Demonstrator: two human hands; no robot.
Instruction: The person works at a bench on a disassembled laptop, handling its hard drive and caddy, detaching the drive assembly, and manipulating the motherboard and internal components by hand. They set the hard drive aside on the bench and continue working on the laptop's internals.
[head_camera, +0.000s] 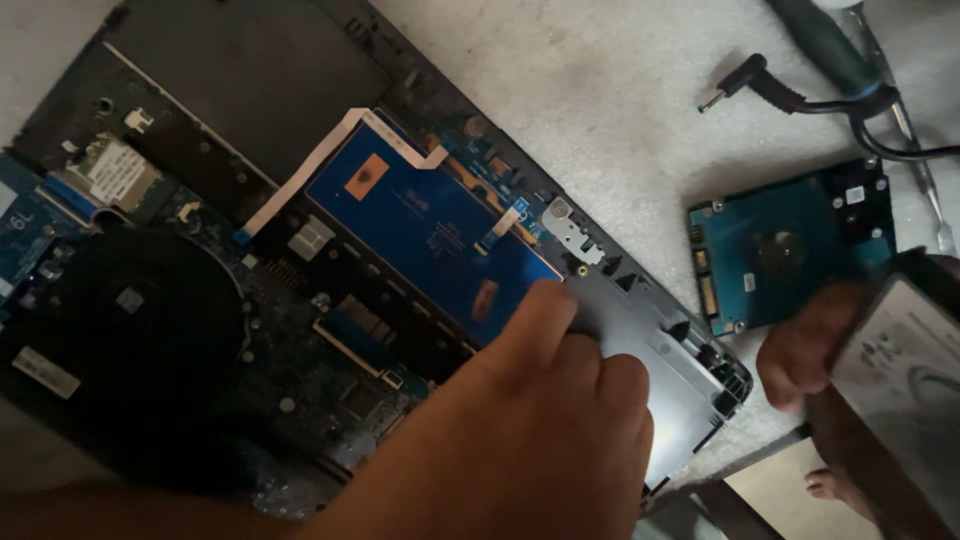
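Head view, opened laptop (300, 250) lying bottom-up on a pale rough mat (600, 90). My left hand (530, 440) rests over the empty grey drive bay (660, 350) at the laptop's lower right corner, fingers curled in a loose fist, index tip pressed at the bay's inner edge beside the blue panel (430, 225); it grips nothing that I can see. My right hand (810, 350) is closed on a silver hard drive (900, 370), held tilted just off the corner. A second drive, blue circuit side up (785, 245), lies on the mat beyond it, near the bay's outer rim.

Judgement: seating the held drive well means bringing it flat and square to the bay, connector end toward the small metal bracket (572, 232), left hand out of the bay first.

Room: open mat toward the power plug (735, 82) and the green-handled screwdriver (830, 50); the white ribbon cable (300, 170) is well apart from both hands
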